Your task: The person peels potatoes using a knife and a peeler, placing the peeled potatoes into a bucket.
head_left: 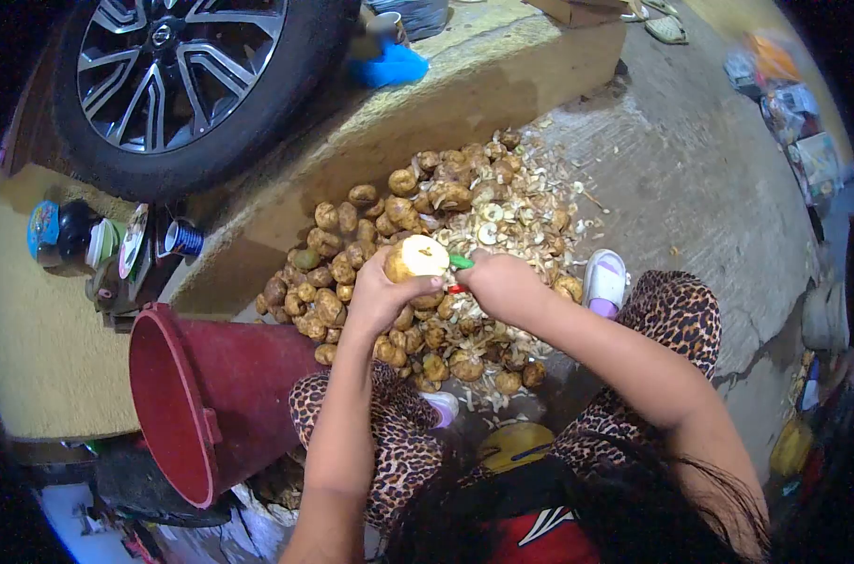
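My left hand (pixel 386 293) is closed round a partly peeled, brown-skinned, potato-like root vegetable (pixel 418 259), its pale flesh facing up. My right hand (pixel 505 286) grips a small tool with a green handle (pixel 461 261) close against the vegetable's right side. The tool's working end is too small to make out. A small red bit (pixel 457 289) shows just below the right hand's fingers. Beneath both hands spreads a heap of unpeeled brown vegetables (pixel 328 308), with pale peelings and cut pieces (pixel 530 216) on its right side.
A large dark red bucket (pixel 215 395) lies tipped on its side at the left. A car wheel (pixel 178 85) rests on the raised yellow ledge (pixel 502 70), near a blue plastic bag (pixel 394 66). Bagged goods (pixel 793 113) line the right edge.
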{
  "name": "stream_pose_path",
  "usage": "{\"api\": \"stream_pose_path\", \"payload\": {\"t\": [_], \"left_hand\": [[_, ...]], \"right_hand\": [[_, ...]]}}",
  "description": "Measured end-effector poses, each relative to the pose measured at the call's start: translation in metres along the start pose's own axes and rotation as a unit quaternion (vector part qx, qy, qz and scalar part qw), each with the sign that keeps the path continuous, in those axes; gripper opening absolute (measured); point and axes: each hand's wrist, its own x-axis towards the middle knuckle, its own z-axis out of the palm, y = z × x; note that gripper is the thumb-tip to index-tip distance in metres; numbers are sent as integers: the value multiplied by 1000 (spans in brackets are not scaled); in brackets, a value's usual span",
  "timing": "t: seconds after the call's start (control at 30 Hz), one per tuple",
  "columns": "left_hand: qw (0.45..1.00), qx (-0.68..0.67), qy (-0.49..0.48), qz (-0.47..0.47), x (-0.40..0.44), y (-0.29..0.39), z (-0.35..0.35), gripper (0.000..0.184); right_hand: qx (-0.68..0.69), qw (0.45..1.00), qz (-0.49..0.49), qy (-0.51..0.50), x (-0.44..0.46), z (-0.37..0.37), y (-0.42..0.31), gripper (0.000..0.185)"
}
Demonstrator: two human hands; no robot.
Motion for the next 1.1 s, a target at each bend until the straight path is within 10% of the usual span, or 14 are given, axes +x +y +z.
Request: {"api": "stream_pose_path", "payload": {"t": [0.3, 1.1], "left_hand": [[887, -362, -265, -111, 1, -10, -30, 60], [898, -331, -231, -176, 16, -21, -38, 64]], "right_hand": [[53, 994, 40, -87, 3, 0, 9, 11], [70, 991, -110, 18, -13, -39, 1, 11]]}}
